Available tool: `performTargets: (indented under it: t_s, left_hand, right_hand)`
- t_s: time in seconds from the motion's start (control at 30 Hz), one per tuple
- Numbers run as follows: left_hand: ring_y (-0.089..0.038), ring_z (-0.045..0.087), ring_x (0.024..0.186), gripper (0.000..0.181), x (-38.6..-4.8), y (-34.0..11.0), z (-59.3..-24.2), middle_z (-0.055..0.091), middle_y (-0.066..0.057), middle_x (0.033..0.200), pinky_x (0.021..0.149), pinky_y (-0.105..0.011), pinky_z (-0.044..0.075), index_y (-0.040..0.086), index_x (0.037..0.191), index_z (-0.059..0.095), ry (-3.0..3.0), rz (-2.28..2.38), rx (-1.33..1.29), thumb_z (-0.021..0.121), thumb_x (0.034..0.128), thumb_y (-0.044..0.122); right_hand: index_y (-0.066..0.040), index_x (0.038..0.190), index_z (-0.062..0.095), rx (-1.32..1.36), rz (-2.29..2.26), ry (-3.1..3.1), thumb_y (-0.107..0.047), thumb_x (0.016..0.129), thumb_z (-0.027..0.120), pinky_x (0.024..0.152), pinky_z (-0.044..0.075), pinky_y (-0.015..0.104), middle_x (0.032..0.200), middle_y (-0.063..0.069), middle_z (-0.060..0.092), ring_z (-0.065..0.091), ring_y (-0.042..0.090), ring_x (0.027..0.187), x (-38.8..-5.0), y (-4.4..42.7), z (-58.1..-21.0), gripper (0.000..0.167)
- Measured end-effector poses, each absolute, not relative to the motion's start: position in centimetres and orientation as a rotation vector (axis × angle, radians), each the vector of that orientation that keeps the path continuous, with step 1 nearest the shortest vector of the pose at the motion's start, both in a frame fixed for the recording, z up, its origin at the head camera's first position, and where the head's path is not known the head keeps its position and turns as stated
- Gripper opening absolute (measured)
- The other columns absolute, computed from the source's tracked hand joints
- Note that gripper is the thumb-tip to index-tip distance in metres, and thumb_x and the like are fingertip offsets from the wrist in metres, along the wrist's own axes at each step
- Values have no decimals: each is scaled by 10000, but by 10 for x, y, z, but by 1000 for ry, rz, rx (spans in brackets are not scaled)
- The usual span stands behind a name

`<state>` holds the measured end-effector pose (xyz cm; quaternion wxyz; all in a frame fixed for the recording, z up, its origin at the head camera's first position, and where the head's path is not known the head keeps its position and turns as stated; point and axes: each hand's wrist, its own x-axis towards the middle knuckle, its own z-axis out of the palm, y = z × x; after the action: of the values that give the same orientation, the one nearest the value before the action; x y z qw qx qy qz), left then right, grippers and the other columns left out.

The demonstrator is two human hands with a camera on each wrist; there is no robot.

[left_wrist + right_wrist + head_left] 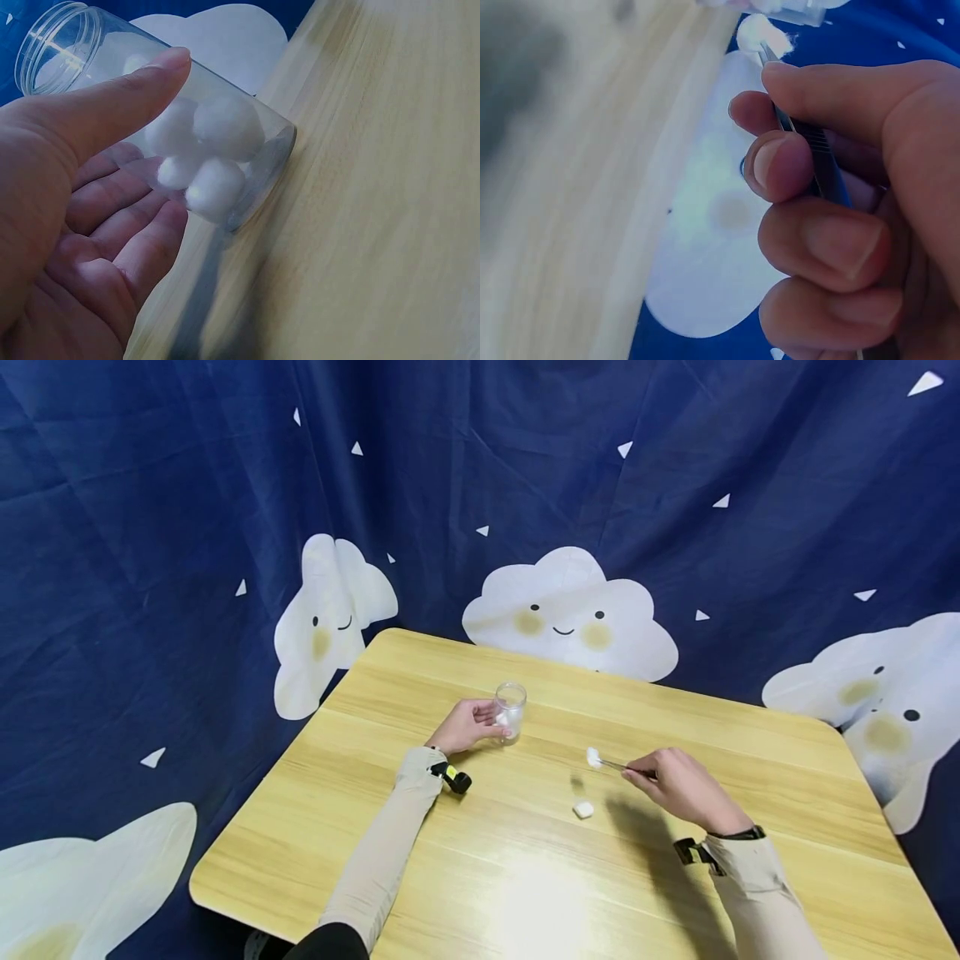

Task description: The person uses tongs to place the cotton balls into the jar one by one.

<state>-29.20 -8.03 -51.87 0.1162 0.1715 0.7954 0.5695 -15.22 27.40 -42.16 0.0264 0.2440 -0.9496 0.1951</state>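
A clear, lidless jar [511, 712] stands upright on the wooden table, with my left hand [468, 727] holding it, thumb on the near side and fingers behind. Several white cotton balls [217, 142] lie inside the jar in the left wrist view. My right hand [684, 785] pinches dark metal tweezers [819, 157] between thumb and fingers. In the tips of the tweezers is one cotton ball [593, 757], raised above the table to the right of the jar. Another white cotton piece [582, 810] lies on the tabletop, nearer to me.
The light wooden table [420, 677] has rounded corners. Behind it hangs a dark blue curtain [525, 460] with white cloud faces. A bright glare falls on the near middle of the tabletop.
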Motion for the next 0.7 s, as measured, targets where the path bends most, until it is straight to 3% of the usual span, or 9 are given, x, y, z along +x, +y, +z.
performTargets:
  t_s: [0.23,0.7]
  left_hand:
    - [-331,631,1330,657,-291,-81,-519,626,-226,1433,1136,-369,533,-25,1433,565,2323,1673,498,848,867,151]
    - [-311,626,1339,666,-293,-82,-521,625,-200,1446,1144,-362,528,21,1428,588,2313,1676,497,868,851,204]
  right_hand:
    - [-177,912,812,774,599,-2937,-136,976,713,521,298,189,652,-112,578,353,-5,540,-175,257,-403,125]
    - [-137,908,820,851,632,-2886,-146,985,705,510,297,206,631,-64,551,370,48,537,-215,227,-377,139]
